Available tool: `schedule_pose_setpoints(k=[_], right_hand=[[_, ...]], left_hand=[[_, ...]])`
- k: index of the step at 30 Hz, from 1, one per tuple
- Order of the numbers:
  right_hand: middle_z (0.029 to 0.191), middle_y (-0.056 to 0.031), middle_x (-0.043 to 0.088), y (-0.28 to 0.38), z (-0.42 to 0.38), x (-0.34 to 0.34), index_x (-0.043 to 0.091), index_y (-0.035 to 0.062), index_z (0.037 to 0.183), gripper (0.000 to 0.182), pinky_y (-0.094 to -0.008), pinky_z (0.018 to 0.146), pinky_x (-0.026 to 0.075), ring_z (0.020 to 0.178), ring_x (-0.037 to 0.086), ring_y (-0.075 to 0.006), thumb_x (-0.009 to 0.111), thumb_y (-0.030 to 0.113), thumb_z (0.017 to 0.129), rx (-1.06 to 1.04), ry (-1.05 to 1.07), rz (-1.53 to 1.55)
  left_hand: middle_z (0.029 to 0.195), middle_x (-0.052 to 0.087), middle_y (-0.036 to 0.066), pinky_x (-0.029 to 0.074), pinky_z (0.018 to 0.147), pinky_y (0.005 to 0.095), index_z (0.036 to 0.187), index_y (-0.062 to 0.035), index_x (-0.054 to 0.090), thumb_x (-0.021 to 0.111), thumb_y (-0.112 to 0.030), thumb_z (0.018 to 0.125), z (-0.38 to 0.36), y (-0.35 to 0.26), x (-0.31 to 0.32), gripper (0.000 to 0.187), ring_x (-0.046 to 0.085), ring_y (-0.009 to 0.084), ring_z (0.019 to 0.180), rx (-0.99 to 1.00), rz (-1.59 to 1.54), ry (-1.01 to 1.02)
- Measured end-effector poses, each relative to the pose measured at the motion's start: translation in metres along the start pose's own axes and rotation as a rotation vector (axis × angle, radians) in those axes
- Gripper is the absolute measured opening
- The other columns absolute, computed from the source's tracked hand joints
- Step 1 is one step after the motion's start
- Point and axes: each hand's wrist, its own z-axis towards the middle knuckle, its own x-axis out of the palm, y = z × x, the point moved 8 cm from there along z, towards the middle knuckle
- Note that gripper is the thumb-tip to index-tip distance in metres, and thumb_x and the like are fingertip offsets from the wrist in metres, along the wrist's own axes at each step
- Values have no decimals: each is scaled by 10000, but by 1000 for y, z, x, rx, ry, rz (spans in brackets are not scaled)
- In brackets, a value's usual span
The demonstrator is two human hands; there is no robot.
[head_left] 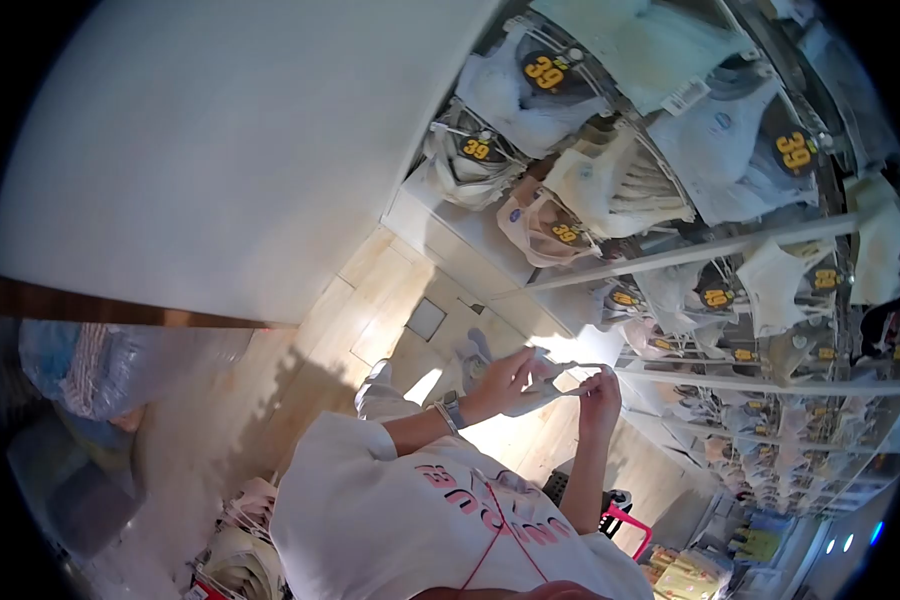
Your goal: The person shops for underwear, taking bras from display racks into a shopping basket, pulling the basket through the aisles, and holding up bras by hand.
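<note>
Both hands are raised in front of the white shirt. My left hand, with a watch on its wrist, is closed on a pale garment that looks like a bra. My right hand pinches a thin strap or edge of the same garment, a little to the right. The garment stretches between the two hands, its lower part hanging under my left fingers. Bright light behind it blurs its outline.
Racks of hanging bras with price tags fill the right side. A white panel stands at upper left. Plastic-wrapped goods lie at the left. Below my right hand are a pink handle and a dark basket.
</note>
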Motion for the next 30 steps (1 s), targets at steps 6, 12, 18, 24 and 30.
schedule_pose_setpoints(k=[6, 12, 18, 24, 30], right_hand=[[1054, -33, 603, 33, -25, -80, 580, 34, 1108, 237, -279, 793, 473, 931, 558, -151, 566, 186, 927, -91, -151, 177], [1257, -79, 528, 60, -29, -143, 527, 38, 1193, 278, -329, 928, 430, 1127, 497, -196, 520, 172, 950, -244, -145, 353], [1092, -105, 582, 111, -58, -172, 557, -19, 1102, 262, -309, 894, 439, 1051, 542, -195, 498, 192, 957, -416, -29, 281], [912, -59, 504, 163, -115, -254, 535, -4, 983, 204, -281, 755, 389, 832, 453, -150, 488, 192, 956, -532, 126, 364], [912, -41, 464, 214, -199, -347, 544, 25, 896, 174, -307, 734, 348, 863, 411, -168, 571, 196, 910, -709, 25, 364]], left_hand=[[923, 613, 83, 475, 748, 275, 1176, 14, 499, 392, -71, 980, 20, -49, -19, 239, 591, 159, 811, 231, -130, -82], [807, 569, 24, 418, 648, 219, 1247, -11, 493, 410, -79, 975, 12, -68, 0, 291, 497, 76, 715, 187, -147, 47], [816, 458, -30, 372, 673, 205, 1309, -38, 404, 481, -75, 956, -7, -112, 79, 363, 428, 52, 722, 117, -299, 186], [869, 518, 98, 376, 648, 241, 1343, -164, 328, 523, -69, 894, -39, -229, 204, 499, 465, 112, 667, 412, -662, 614], [946, 530, 202, 396, 642, 240, 1293, -190, 364, 557, -55, 859, -107, -291, 347, 494, 449, 100, 618, 343, -1135, 1249]])
